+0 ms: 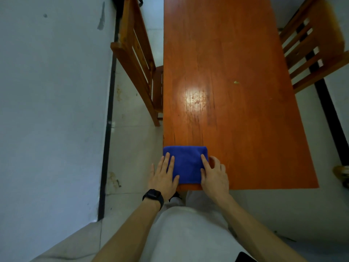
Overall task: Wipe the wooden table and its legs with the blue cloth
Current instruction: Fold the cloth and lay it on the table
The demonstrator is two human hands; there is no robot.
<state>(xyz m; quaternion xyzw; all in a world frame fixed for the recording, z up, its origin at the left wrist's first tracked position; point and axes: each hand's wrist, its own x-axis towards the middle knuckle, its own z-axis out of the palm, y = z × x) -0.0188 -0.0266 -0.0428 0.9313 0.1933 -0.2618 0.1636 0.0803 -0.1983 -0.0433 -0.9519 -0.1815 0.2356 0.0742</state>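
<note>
Blue cloth [186, 163] lies folded into a neat rectangle on the near left corner of the wooden table [236, 72]. Its left edge runs along the table's left edge, and its near edge stops just short of the end closest to you.

Your left hand [163, 178] rests flat on the cloth's left side, with the fingers [170, 159] straight and slightly spread. Your right hand [214, 176] sits at the cloth's right side. Its index finger [204, 161] lies straight on the fabric, and the other fingers are loosely bent with their tips on bare wood just beside it. Neither hand plainly pinches the cloth.

Judge the task to be at its start:
- The cloth sits at one corner, with the whole length of the top ahead of it.
- A pale speck [236, 82] lies on the right half, well apart from the cloth.
- Dark streaks show around the glare patch [194, 97] in the middle.

Treat these marks as signs that the top is not yet wiped. The legs are hidden beneath the top in this view, so you cannot tell their condition. Count them as outstanding.

The cloth is a deep, even blue with a soft napped pile and crisp folded edges, and no stain shows on it. You cannot tell whether it is damp or dry. Expect it to slide readily on the glossy varnish under flat pressure.
</note>
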